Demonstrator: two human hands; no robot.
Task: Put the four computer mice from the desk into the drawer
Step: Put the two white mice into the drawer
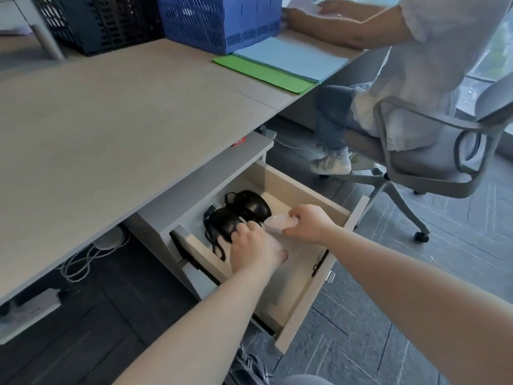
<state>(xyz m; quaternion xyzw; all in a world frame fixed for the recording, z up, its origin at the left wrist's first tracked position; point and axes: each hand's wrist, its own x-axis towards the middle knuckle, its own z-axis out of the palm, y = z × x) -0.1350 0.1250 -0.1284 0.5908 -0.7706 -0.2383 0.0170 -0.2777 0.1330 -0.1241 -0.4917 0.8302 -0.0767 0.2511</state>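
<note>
The drawer under the desk stands pulled out. Two black wired mice lie at its back: one farther in, the other nearer, with their cables bunched at the left. My right hand holds a white mouse just above the drawer, beside the black ones. My left hand rests palm down inside the drawer, covering a pale mouse, and its fingertips touch the nearer black mouse. Whether the left hand grips the pale mouse is not clear.
On the desk's far side stand a blue basket and a dark crate, with green and blue folders beside them. Another person sits on a grey office chair to the right. Cables and a power strip lie under the desk.
</note>
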